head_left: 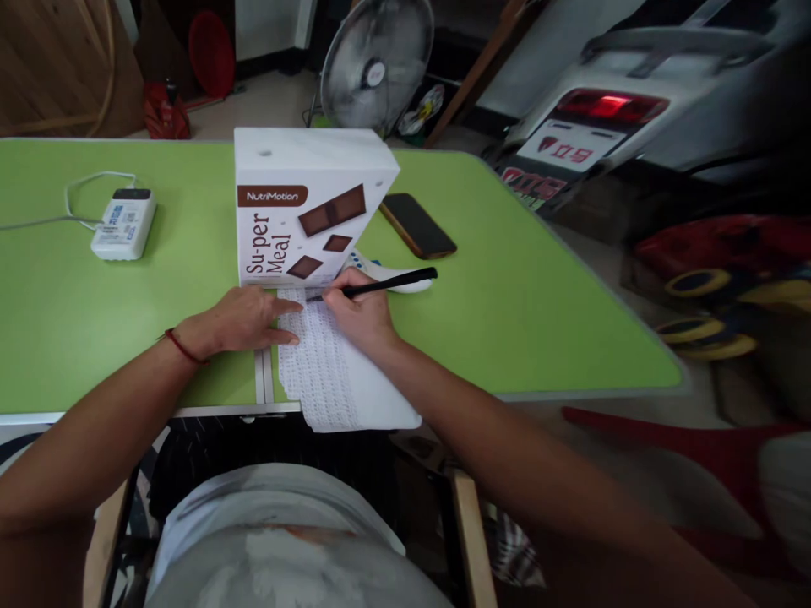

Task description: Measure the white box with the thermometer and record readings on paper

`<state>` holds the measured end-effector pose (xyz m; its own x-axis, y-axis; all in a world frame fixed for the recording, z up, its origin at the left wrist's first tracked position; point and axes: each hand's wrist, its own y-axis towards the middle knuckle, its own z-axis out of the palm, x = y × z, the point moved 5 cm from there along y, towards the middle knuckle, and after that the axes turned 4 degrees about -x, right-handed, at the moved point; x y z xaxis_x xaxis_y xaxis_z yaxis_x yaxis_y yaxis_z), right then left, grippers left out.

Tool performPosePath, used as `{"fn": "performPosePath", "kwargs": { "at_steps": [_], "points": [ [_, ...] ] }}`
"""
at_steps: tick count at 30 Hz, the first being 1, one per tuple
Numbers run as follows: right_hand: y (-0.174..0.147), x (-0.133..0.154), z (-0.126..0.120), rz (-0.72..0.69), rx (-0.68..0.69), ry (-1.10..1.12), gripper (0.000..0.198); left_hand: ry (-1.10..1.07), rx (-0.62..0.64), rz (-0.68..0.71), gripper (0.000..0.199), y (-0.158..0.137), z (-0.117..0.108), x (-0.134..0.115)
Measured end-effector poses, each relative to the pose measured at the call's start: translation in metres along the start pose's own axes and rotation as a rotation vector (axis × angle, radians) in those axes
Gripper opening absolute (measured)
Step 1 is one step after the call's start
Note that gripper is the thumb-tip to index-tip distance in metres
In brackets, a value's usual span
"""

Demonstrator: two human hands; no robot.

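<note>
My right hand (362, 312) grips a black pen (386, 282), its tip down at the upper part of a sheet of paper (326, 371). Rows of small handwriting cover the left side of the paper, while the right side is blank. The paper's lower end hangs over the table's front edge. My left hand (257, 319) lies at the paper's left edge with fingers apart, index finger and thumb resting on it. Right behind both hands stands a white box (310, 211) printed "NutriMotion Su-per Meal". A white object with blue dots (405, 280) sits beside the right hand, partly hidden.
On the green table (519, 329), a phone (418, 225) lies right of the box. A white adapter with a cable (125, 224) is at the left. Beyond the table stand a fan (377, 72) and a scooter (589, 127). A red chair (697, 439) is at the right.
</note>
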<state>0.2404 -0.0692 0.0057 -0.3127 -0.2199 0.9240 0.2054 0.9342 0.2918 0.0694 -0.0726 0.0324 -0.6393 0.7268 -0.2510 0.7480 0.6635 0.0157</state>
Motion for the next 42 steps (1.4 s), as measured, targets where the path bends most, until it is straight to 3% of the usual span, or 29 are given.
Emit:
{"fn": "performPosePath", "kwargs": {
  "at_steps": [17, 26, 31, 42],
  "points": [
    [-0.017, 0.007, -0.010, -0.048, -0.032, -0.031, 0.014, 0.082, 0.092, 0.018, 0.045, -0.013, 0.002, -0.015],
    [-0.032, 0.023, -0.022, 0.001, 0.026, -0.149, 0.015, 0.000, 0.033, 0.057, 0.043, -0.023, 0.000, -0.025],
    [-0.038, 0.022, -0.031, -0.002, -0.036, -0.127, 0.014, -0.024, 0.004, 0.076, 0.036, -0.026, -0.002, -0.027],
    [-0.029, 0.026, -0.027, -0.025, -0.015, -0.171, 0.014, 0.046, 0.062, 0.051, 0.039, -0.019, 0.001, -0.023]
  ]
}}
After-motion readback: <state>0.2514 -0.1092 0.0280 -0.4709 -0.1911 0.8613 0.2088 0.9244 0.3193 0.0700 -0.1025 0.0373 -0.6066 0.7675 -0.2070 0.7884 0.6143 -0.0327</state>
